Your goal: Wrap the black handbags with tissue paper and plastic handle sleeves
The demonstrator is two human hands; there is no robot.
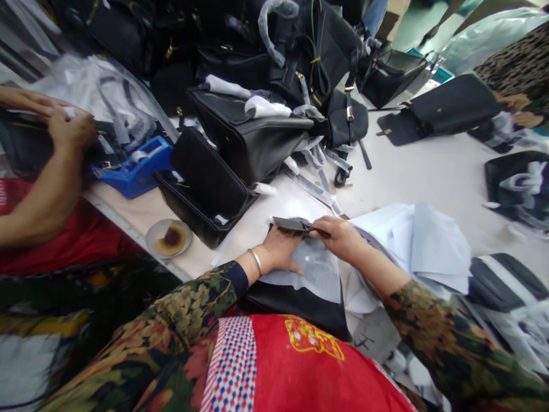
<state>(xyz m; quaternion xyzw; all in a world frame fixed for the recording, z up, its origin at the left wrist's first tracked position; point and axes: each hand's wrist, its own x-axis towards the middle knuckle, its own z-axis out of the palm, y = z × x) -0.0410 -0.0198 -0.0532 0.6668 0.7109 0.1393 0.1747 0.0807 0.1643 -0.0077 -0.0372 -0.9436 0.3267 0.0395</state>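
Observation:
A black bag (295, 306) lies at the table's near edge, against my red apron. A sheet of thin white paper (323, 274) covers much of it. My left hand (278, 252) rests flat on the paper with the thumb spread, its fingertips partly hidden beneath a raised black flap (288, 224). My right hand (341, 237) is closed on the flap's right end, fingers bent over its edge. Right of my right hand is a pile of loose white paper sheets (429, 246).
Black handbags (274, 143) with wrapped handles crowd the table ahead. To the left are a blue tape dispenser (143, 169), a small dish (168, 239) with a brown lump, and a co-worker's hands (71, 123). Another person's hands (521, 111) are at far right, near a dark bag (454, 106).

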